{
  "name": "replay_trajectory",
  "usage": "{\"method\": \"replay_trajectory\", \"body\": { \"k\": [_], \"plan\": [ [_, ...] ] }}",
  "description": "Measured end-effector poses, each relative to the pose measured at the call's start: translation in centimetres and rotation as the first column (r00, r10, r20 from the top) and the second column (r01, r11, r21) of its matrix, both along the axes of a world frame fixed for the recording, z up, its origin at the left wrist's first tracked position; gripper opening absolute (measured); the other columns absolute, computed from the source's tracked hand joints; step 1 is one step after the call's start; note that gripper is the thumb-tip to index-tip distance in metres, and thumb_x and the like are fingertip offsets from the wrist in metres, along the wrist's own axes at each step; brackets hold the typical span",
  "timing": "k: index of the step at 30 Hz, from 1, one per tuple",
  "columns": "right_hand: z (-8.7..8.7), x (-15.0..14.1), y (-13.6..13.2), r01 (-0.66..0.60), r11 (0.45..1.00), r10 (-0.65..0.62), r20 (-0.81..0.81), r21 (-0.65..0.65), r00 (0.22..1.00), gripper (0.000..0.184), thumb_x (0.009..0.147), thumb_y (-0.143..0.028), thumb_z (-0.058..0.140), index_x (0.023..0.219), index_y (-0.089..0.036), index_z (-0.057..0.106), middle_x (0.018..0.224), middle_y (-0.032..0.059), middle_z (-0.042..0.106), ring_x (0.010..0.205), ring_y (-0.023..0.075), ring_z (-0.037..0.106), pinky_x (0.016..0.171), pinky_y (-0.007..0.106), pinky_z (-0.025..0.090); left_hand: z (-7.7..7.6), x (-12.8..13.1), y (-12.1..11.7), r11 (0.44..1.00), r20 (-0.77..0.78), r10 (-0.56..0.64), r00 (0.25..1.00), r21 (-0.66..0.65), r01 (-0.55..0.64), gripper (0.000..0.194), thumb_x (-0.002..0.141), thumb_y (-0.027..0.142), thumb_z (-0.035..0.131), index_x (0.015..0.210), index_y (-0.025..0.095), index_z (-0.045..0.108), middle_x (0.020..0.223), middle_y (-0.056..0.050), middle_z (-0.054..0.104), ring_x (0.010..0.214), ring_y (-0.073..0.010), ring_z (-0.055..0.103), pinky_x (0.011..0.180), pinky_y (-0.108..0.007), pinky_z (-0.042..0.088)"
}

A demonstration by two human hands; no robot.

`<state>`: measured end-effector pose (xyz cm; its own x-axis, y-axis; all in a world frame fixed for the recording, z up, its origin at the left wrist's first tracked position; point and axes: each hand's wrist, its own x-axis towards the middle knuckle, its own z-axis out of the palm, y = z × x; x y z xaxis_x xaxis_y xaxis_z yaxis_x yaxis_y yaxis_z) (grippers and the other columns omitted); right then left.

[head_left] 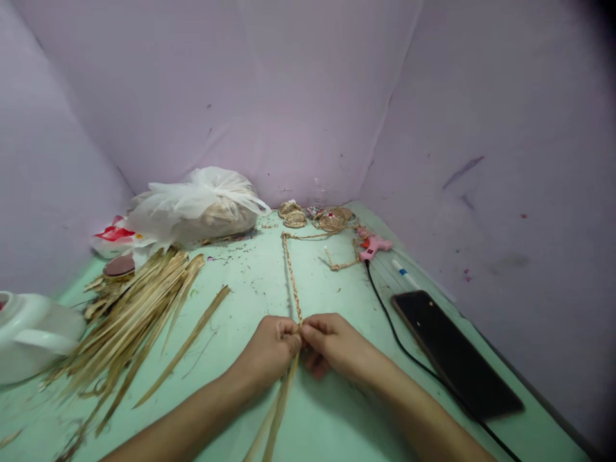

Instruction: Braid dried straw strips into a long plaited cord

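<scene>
In the middle of the worktop (255, 282): a thin braid (291, 277), its near end caught between the left hand (273, 346) and the right hand (332, 340)
Braid's long axis: straight out ahead of the hands toward the back wall (289, 96), leaning slightly left, then bending sharply right near the woven discs (332, 220)
Left hand's hold: closed, thumb and fingers pinching the braid's end from the left
Right hand's hold: closed as well, pinching the same spot from the right, its lower fingers blurred
Nearer hand: neither, as far as I can tell; both touch the braid, side by side
Loose strips (282, 410): trailing from under the hands on the near side, a little leftward
Dry leaves (139, 314): piled off to the left, nearer the left hand, a single strip (187, 345) lying between
</scene>
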<state>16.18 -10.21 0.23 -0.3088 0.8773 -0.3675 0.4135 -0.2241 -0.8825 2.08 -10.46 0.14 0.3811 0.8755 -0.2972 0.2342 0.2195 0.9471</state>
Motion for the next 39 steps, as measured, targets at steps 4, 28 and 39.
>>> {"method": "replay_trajectory", "body": {
  "k": [4,28,39],
  "plan": [
    [-0.6,-0.4,-0.1,-0.046,0.994,0.046,0.000,0.102,0.999,0.011,0.070,-0.018,0.042,0.060,-0.015,0.047,0.052,-0.0039,0.042,0.049,0.0070,0.036,0.047,0.018,0.028,-0.7,0.0,0.0,1.000,-0.010,0.018,1.000,0.000,-0.018,0.008,0.060,0.020,0.043,0.054,0.015,0.046,0.047,0.005,0.036,0.048,-0.0074,0.030,0.046,-0.020,0.021],
    [-1.1,-1.4,-0.1,0.075,0.975,-0.108,0.147,0.211,0.983,0.016,0.055,-0.010,0.045,0.044,-0.013,0.057,0.041,-0.0016,0.050,0.043,0.0079,0.040,0.044,0.019,0.026,-1.1,0.8,-2.4,0.863,-0.467,0.415,0.781,0.473,-0.175,0.016,0.066,0.016,0.042,0.053,0.015,0.052,0.053,-0.002,0.055,0.053,-0.0122,0.047,0.049,-0.022,0.027],
    [0.6,-2.2,-1.1,0.204,0.977,-0.211,-0.333,-0.056,0.919,0.010,0.054,-0.012,0.044,0.048,-0.013,0.052,0.040,-0.0057,0.040,0.039,0.0051,0.030,0.043,0.019,0.023,0.2,0.7,-5.2,0.804,-0.619,0.252,0.744,0.562,0.196,0.026,0.079,0.020,0.032,0.080,0.016,0.057,0.070,-0.009,0.063,0.062,-0.0191,0.056,0.056,-0.027,0.032]
  ]
}}
